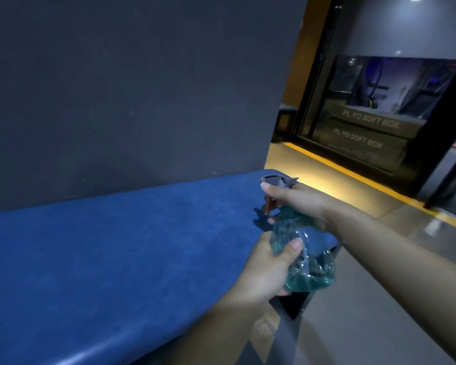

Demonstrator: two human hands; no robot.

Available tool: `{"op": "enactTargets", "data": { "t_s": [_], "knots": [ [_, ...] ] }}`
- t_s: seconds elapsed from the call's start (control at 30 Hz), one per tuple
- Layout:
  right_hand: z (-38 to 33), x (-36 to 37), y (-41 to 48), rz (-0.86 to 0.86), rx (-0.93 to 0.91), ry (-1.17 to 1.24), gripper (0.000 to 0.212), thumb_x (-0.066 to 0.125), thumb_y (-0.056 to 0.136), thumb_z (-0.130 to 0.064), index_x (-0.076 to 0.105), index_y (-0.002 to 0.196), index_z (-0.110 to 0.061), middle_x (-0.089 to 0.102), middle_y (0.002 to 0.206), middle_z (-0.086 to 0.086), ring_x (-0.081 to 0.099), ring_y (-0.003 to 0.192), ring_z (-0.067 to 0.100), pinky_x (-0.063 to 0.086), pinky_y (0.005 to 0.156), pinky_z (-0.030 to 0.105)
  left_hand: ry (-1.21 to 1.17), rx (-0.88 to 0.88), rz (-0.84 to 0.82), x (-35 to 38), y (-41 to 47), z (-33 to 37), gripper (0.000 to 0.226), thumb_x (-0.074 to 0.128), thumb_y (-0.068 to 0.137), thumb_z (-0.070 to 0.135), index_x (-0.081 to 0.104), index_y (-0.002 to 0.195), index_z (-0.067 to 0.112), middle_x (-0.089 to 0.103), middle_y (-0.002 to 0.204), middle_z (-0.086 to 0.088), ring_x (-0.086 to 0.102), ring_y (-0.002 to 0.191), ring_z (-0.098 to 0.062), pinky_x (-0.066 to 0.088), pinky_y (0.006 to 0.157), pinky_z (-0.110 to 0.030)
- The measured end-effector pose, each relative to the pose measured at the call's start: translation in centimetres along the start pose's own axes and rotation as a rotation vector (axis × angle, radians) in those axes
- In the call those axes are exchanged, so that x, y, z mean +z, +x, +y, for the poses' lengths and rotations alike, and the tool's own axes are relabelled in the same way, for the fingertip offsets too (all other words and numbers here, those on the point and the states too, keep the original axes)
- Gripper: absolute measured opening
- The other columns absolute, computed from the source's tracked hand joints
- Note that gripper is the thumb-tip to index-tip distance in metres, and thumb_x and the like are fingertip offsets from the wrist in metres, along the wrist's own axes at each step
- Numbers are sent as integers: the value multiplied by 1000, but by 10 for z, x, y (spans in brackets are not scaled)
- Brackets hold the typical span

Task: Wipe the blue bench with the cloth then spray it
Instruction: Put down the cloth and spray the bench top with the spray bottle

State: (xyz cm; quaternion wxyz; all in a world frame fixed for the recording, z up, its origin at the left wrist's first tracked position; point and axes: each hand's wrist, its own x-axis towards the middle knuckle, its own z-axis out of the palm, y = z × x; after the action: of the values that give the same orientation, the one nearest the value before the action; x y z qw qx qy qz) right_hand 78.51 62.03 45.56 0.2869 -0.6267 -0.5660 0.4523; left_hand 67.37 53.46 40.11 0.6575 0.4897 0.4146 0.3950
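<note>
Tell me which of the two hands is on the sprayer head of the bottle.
The right hand grips the sprayer head of the spray bottle; the left hand only holds the clear body lower down.

The padded blue bench top [111,246] is unobstructed leftward. Passage is blocked behind by the dark grey wall panel [132,88].

The blue padded tabletop [111,248] looks like smooth vinyl or leatherette with a faint mottled grain, and shines glossy along its rounded front edge. The clear plastic spray bottle [304,256] is glossy and see-through, with teal liquid inside; its grey spray head [277,180] looks like matt plastic. The dark grey wall [132,88] behind is matt. The grey floor [374,299] appears smooth, faintly reflective.
</note>
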Motion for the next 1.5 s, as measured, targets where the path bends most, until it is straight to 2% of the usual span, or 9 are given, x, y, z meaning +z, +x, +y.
{"op": "enactTargets", "data": {
  "t_s": [0.17,0.37,0.63,0.77,0.9,1.03,1.17,1.37,1.5],
  "knots": [
    [2,-1,6,51,-5,36,33,60,88,-42,57,98,-10,67,81,8,66,56,17,53,48,24,-41,-46,-17,-1,7,0,20,52,94,34,54,112,24,64,92,12,65,88,-14,55,80,-39],
    [8,-12,12,217,59,67,34,57,88,-44,58,94,-10,67,85,11,64,74,26,51,66,32,32,-65,-30,4,18,9,18,48,95,39,53,109,29,64,90,10,64,74,-12,55,72,-33],
    [3,-59,20,432,173,-23,46,52,91,-40,53,118,-3,63,118,20,61,92,32,48,70,36,72,-121,-101,40,55,30,43,40,96,45,43,133,23,59,130,-3,64,106,-27,53,88,-44],
    [16,-74,12,469,249,-73,46,52,91,-40,51,116,-2,63,110,19,61,87,32,49,77,41,86,-147,-138,55,61,22,41,40,96,46,44,128,21,59,128,-4,62,111,-28,51,93,-47],
    [36,-83,-2,413,284,-50,34,55,90,-39,53,97,-6,64,85,13,62,72,27,48,70,36,34,-161,-165,69,54,8,23,46,95,44,41,112,29,58,101,10,60,98,-23,51,90,-45],
    [49,-86,-15,475,293,-47,34,55,91,-36,55,101,-3,64,91,16,62,71,27,48,62,30,66,-156,-191,84,49,-5,37,52,92,42,42,125,27,58,129,0,60,115,-26,51,93,-45],
    [58,-82,-29,463,249,81,24,57,91,-30,53,85,-7,59,69,9,58,46,15,45,35,18,34,-146,-201,81,49,-19,22,56,91,39,45,108,32,63,116,6,64,106,-22,52,92,-43],
    [67,-67,-37,416,222,8,26,55,91,-29,58,80,-6,65,81,17,62,72,30,49,69,36,5,-143,-202,81,39,-40,22,59,89,37,43,102,35,60,103,15,64,103,-18,53,78,-36],
    [71,-60,-42,411,264,-144,34,54,90,-30,59,106,-1,65,104,23,62,91,35,51,83,45,-103,-155,-167,89,29,-55,24,63,88,32,41,99,35,56,92,18,63,88,-11,53,65,-31]
  ]
}}
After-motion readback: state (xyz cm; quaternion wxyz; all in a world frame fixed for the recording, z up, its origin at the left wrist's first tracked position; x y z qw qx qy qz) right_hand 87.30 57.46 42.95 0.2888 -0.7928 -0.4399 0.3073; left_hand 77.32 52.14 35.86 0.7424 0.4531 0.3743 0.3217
